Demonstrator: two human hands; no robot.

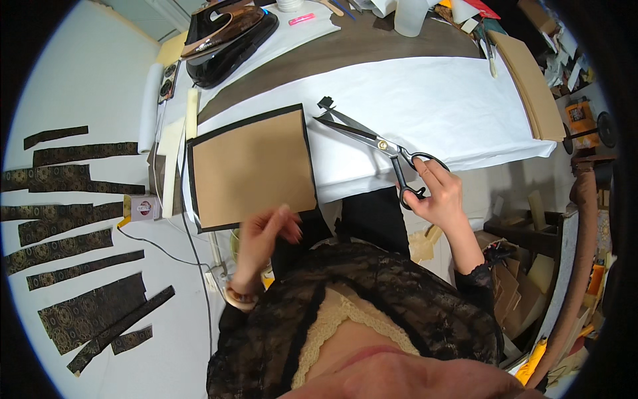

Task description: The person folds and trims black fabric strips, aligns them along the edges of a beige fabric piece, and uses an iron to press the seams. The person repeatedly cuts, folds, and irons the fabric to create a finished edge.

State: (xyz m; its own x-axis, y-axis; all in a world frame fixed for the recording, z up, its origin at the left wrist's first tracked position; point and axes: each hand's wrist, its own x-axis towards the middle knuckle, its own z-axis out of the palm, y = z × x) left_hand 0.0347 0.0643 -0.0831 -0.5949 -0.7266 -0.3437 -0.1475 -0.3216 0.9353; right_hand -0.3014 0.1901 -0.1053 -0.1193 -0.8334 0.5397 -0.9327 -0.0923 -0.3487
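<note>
My right hand grips the black handles of large scissors, fingers through the loops. Their blades are spread and point up and left over white paper. At one blade's tip is a small black scrap; whether it clings there or lies on the paper I cannot tell. Left of the blades lies a brown board with a black border along its edges. My left hand, a little blurred, is at the board's near edge. Its thumb and fingers look loosely apart, with nothing visible in them.
White paper covers much of the table. A black steam iron stands at the back left, a translucent cup at the back. Brown boards are stacked at the right. Patterned dark strips lie on the white surface at left, with cables nearby.
</note>
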